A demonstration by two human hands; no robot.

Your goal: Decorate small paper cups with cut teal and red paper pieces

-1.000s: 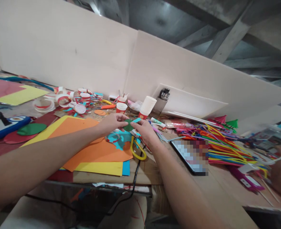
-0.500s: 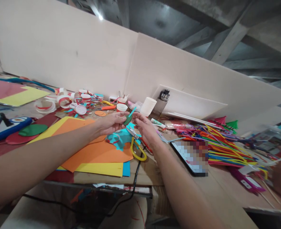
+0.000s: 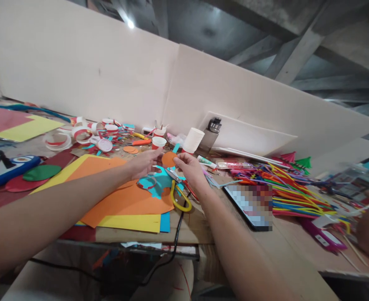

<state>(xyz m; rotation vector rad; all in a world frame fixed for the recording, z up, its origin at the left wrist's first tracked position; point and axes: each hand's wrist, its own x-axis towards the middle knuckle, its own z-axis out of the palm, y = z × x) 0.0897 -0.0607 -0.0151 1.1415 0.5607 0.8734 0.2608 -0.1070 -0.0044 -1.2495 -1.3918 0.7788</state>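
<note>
My right hand [image 3: 189,167] pinches the edge of a small orange paper disc [image 3: 168,159]. A short light-blue paper strip [image 3: 176,148] sticks up from behind the disc. On the other side my left hand [image 3: 146,164] is close by with its fingers stretched out and apart; whether a fingertip brushes the disc I cannot tell. Below the hands lie scissors with yellow handles [image 3: 181,205] and cut light-blue paper [image 3: 159,184]. Orange paper sheets [image 3: 134,202] spread under my left forearm. A paper cup [image 3: 158,143] stands just behind the hands.
Stacked white cups [image 3: 193,141] and a dark bottle [image 3: 209,136] stand at the back. A phone [image 3: 250,209] lies right of my right forearm, beside colourful pipe cleaners [image 3: 297,192]. Paper rings [image 3: 57,140] and green discs [image 3: 42,172] are at left. A black cable [image 3: 178,234] crosses the table edge.
The disc between my hands showed green and now shows orange, with the light-blue strip more upright. My left hand has come away from it slightly; my right hand keeps the disc.
</note>
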